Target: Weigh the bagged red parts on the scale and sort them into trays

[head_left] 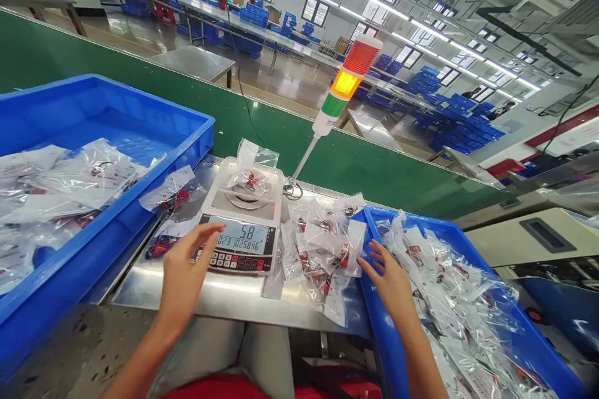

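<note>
A digital weighing scale [238,243] stands on the metal table, its display lit. On its pan lies a clear plastic bag [253,181] with small red parts and a white label. My left hand [189,262] hovers at the scale's left front corner, fingers apart and nothing in them. My right hand [384,271] is beside a heap of similar bags [322,240], its fingers spread near the heap's right edge; whether they touch a bag I cannot tell. More bags [175,190] lie between the scale and the left bin.
A blue bin [187,137] of bags stands at left, another blue bin [374,308] of bags at right. Behind the scale rises a signal tower [346,82], its amber section lit. A green partition [276,124] runs along the table's back.
</note>
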The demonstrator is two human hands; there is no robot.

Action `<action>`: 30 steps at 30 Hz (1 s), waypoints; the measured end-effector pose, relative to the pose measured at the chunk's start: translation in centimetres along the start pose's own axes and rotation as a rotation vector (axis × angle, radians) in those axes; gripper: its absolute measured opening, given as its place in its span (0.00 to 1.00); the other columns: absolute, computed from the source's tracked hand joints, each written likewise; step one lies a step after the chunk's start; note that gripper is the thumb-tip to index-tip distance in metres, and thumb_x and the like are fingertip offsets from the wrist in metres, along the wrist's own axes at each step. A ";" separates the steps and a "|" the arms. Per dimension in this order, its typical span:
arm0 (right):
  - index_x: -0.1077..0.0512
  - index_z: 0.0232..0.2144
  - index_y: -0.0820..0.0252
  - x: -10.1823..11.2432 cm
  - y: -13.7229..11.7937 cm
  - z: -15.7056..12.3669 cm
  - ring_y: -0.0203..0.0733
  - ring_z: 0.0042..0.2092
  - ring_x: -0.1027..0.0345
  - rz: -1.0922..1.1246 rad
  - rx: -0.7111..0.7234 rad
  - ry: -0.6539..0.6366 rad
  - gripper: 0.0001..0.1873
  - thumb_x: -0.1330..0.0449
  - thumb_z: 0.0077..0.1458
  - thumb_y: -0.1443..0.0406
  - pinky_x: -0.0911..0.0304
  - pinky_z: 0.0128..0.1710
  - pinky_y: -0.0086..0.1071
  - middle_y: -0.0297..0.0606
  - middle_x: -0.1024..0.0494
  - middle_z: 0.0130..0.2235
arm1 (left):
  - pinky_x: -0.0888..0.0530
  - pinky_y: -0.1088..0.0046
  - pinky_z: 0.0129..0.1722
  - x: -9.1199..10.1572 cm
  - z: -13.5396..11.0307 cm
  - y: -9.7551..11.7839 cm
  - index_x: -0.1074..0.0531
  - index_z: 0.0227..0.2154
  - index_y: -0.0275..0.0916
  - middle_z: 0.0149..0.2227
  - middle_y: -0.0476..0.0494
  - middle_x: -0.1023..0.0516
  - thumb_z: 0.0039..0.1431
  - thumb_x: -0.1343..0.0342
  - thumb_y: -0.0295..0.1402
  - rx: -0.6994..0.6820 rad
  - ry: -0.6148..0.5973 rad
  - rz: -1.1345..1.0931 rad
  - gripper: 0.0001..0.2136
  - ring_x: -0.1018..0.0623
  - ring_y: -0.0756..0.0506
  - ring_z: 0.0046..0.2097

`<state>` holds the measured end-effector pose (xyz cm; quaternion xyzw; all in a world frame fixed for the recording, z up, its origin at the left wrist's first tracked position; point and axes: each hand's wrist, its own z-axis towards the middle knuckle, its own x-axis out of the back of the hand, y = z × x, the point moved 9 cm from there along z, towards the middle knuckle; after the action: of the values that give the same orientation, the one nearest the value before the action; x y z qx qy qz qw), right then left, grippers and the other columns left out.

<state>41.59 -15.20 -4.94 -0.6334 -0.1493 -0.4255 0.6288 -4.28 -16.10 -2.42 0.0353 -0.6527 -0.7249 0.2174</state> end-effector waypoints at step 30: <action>0.27 0.48 0.57 14.9 11.1 0.4 0.49 0.50 0.24 -0.181 -0.067 0.289 0.17 0.43 0.55 0.64 0.29 0.49 0.43 0.44 0.19 0.49 | 0.20 0.56 0.52 -26.3 -10.8 10.5 0.27 0.41 0.39 0.46 0.41 0.18 0.61 0.61 0.18 -1.206 -0.436 0.124 0.19 0.20 0.40 0.53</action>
<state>58.62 -21.83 -1.47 -0.5703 -0.0995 -0.5719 0.5812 25.97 -17.24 0.00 -0.2791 -0.1606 -0.9411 0.1029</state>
